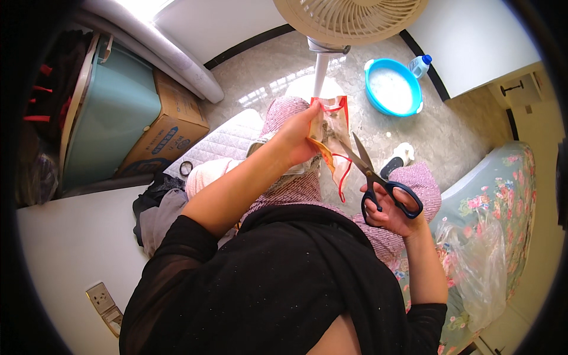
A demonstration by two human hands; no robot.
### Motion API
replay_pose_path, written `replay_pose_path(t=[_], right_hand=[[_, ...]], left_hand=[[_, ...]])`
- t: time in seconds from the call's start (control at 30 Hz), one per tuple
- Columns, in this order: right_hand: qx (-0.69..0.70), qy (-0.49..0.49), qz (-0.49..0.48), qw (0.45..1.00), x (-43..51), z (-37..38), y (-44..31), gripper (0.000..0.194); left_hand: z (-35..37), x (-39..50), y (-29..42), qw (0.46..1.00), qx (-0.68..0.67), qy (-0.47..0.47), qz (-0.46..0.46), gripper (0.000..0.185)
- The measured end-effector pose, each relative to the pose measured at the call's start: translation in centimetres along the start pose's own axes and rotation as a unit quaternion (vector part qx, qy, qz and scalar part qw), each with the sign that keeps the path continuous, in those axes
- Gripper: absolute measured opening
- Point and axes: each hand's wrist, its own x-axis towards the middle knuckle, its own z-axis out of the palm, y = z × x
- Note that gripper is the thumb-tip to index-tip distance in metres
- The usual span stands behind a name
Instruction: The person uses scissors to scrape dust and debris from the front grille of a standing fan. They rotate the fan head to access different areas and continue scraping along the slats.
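Observation:
My left hand grips the left side of a red-edged clear plastic packet, held upright above my lap. Greyish bits show inside it, and a cut strip with a red edge dangles from its lower part. In my right hand is a pair of scissors with dark blue handles, fingers through the loops. The blades stand apart, their tips pointing up and left, close to the packet's right side. Whether a blade touches the plastic I cannot tell.
A beige fan stands ahead. Beyond my right knee is a blue basin of suds beside a bottle. At left are a cardboard box and a roll of tape. A clear plastic bag lies on floral fabric.

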Motion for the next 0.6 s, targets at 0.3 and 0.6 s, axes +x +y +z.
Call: replay_pose_path(t=[0.3,0.6], right_hand=[[-0.034,-0.006,-0.07,0.997,-1.3,-0.6,0.4,0.073],[-0.178,0.156,-0.237,0.942,3.1,-1.6,0.5,0.051]], left_hand=[[-0.4,-0.2,0.7,1.0,0.01,-0.014,0.006,0.044],[0.4,0.8,-1.3,0.998,0.062,-0.013,-0.009,0.049]])
